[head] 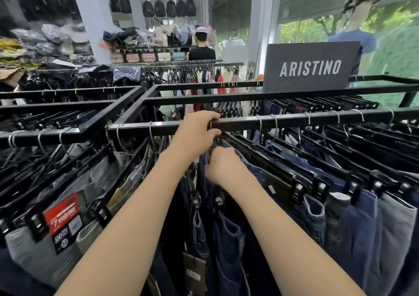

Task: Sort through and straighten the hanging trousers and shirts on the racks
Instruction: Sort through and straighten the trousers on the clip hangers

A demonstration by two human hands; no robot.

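View: one wide camera on my head.
Facing: forward and down, over my hands [204, 150] at the rail [294, 120].
Nearness: close, at arm's reach.

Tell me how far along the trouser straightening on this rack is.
Done, it seems: the trousers to the right hang evenly spaced on their clip hangers. In hand: the left hand grips the rack rail at a hanger hook while the right hand pinches a dark blue pair's waistband. Left: the grey pairs on the left sit crowded and skewed.
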